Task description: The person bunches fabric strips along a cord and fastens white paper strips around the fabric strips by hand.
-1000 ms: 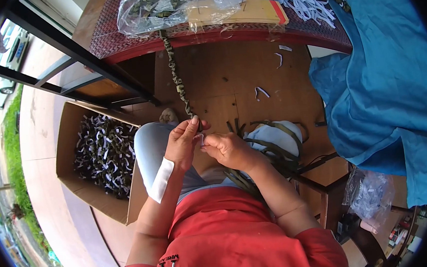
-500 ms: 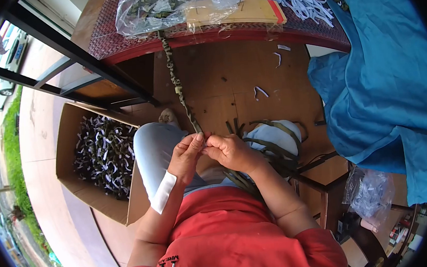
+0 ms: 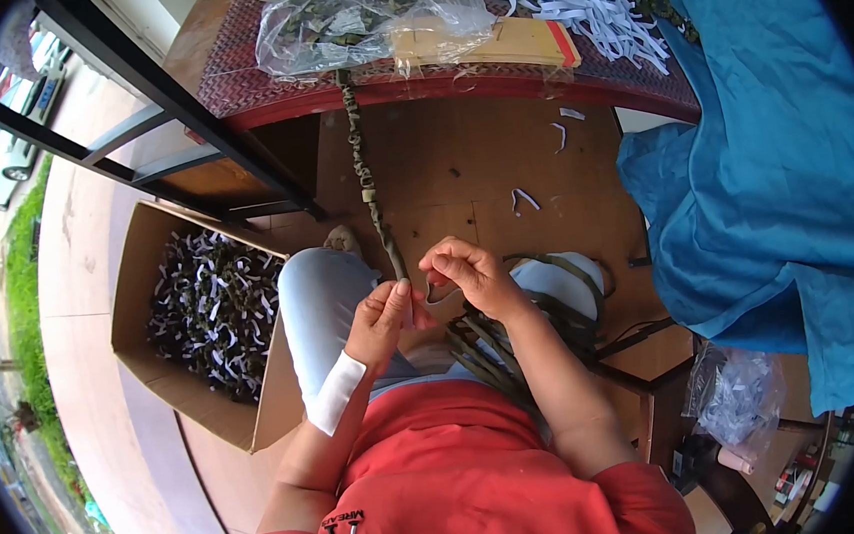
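Note:
A gathered olive-green fabric strip (image 3: 358,152) runs down from the table edge to my left hand (image 3: 379,323). The thumb and fingers of that hand pinch its lower end; a bit of something white shows beside the fingertips. Just right of it, my right hand (image 3: 473,278) is raised with its fingertips pressed together on a thin, curved strip (image 3: 435,294), whose kind I cannot make out. The two hands are a little apart. More olive-green fabric strips (image 3: 494,347) lie across my lap and right thigh.
On the table (image 3: 278,100) are a clear plastic bag (image 3: 368,21), yellow card (image 3: 485,44) and white strips (image 3: 588,13). A cardboard box (image 3: 276,389) holds many green-and-white pieces (image 3: 215,314) at left. Blue cloth (image 3: 750,161) hangs at right. White scraps (image 3: 525,199) lie on the floor.
My right hand has moved up and right, away from my left hand, and now has a thin curved strip at its fingertips. My left hand keeps its pinch. The view has shifted slightly.

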Tool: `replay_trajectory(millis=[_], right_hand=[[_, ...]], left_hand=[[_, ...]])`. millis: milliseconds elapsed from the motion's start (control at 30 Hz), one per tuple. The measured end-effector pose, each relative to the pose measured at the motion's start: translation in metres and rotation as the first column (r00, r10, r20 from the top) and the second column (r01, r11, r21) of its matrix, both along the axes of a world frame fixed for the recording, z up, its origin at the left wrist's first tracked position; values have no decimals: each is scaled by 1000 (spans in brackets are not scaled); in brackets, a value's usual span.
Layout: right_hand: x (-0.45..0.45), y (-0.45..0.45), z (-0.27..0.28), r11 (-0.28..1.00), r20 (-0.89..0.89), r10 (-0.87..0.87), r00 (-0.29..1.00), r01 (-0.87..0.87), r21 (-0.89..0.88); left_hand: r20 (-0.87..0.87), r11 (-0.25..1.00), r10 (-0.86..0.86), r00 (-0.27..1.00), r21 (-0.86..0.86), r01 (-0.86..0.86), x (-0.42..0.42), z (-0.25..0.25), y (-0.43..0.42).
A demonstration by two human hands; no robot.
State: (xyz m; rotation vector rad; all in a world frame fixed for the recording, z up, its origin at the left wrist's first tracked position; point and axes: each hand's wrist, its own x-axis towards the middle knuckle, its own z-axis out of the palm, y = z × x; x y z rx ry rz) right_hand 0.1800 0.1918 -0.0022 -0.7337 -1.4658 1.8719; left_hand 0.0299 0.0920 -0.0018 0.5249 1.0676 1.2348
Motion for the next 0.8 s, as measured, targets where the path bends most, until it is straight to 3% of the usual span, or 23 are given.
replay_trajectory(millis=[133,200,233,333,500,600,800], right_hand=[[-32,13,-9,990,37,135,990,-133,-54],[-41,9,-5,974,-34,156,987,-159,-159],[-44,5,-3,962,-72,159,985,-171,-213],[-50,-2,-7,923,-159,185,970,-227,-310],[-53,-11,-12,861,-207,117,971,-203,-466],[-54,-16,-13,845,-269,79,960,-207,-493],[-56,-30,-7,790,-366,-34,930,-199,-580]], left_hand=[[13,1000,-20,1000,-11,20,1,7,-8],[-14,998,-61,998,32,62,0,1,-19],[-148,989,-124,981,65,135,-1,-1,-27],[40,986,-109,993,-125,113,-1,12,-46],[208,995,38,977,-99,-17,-1,10,-42],[77,984,-1,997,-177,14,0,10,-62],[-122,995,-63,991,-87,52,-5,9,-130]])
